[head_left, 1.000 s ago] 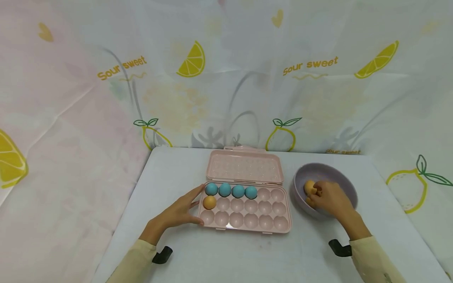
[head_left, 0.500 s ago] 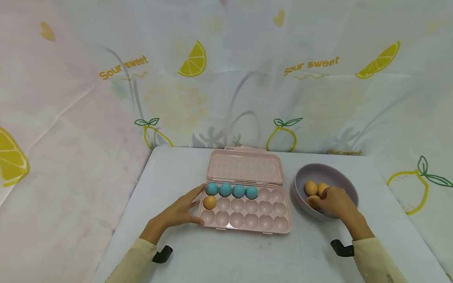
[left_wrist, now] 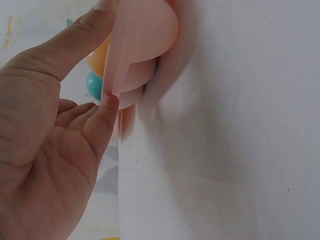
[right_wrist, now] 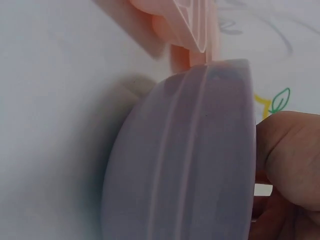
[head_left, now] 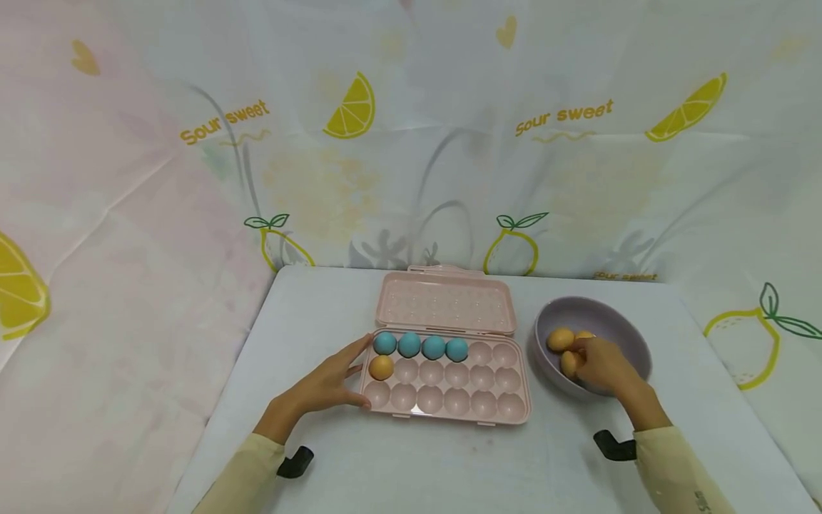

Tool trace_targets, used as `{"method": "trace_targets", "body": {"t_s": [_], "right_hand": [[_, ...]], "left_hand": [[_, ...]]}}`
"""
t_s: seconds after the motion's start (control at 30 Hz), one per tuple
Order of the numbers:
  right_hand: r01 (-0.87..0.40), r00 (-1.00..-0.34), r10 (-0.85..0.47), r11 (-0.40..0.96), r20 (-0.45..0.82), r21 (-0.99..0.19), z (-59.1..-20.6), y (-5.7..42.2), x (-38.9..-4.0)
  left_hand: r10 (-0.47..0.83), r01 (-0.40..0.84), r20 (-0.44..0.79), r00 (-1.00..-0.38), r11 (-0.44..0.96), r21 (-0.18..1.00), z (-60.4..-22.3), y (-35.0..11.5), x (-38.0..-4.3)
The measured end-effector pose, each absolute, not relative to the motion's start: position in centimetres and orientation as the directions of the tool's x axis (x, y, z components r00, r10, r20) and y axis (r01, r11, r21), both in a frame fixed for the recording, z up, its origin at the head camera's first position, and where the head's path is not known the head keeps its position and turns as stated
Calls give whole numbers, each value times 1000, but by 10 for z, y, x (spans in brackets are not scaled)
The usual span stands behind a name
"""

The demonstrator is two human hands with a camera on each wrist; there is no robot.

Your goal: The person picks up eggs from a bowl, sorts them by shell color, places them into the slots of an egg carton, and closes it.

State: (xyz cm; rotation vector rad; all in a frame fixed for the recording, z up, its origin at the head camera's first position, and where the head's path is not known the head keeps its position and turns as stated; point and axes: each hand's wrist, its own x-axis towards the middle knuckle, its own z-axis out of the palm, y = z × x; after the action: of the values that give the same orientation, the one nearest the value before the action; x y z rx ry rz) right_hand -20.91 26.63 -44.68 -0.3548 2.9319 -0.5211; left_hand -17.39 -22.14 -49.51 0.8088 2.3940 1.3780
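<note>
My left hand rests at the left end of a pink egg box, thumb at the near corner and forefinger at the far one. In the left wrist view, fingertips touch the rim of the egg box. Several blue eggs fill part of its back row; a yellow egg sits in the middle row at the left. My right hand reaches into a purple bowl, fingers pinching a yellow egg. Another yellow egg lies beside it, and one more is partly hidden behind the fingers.
The box's lid lies folded back behind it. In the right wrist view, the bowl's outer wall hides the eggs. A white table runs back to a lemon-print cloth.
Inside the bowl, my right hand has shifted among the yellow eggs, and the one at its fingertips has turned more upright. My left hand has stayed at the egg box.
</note>
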Motion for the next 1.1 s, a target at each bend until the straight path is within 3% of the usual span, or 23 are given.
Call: {"method": "trace_targets", "body": {"t_s": [0.33,0.7,1.1], "right_hand": [[-180,-977,-207,928,-50,-326,-455,256,-207],[-98,-987,-132,942,-86,-320,-449,254,-202],[-145,-988,-154,929,1,-340,-453,254,-200]], "left_hand": [[581,313,34,-813,388,867,-499,-223,-175],[577,313,29,-816,399,862,-503,-224,-177],[563,340,17,-826,474,812,-502,-222,-175]]}}
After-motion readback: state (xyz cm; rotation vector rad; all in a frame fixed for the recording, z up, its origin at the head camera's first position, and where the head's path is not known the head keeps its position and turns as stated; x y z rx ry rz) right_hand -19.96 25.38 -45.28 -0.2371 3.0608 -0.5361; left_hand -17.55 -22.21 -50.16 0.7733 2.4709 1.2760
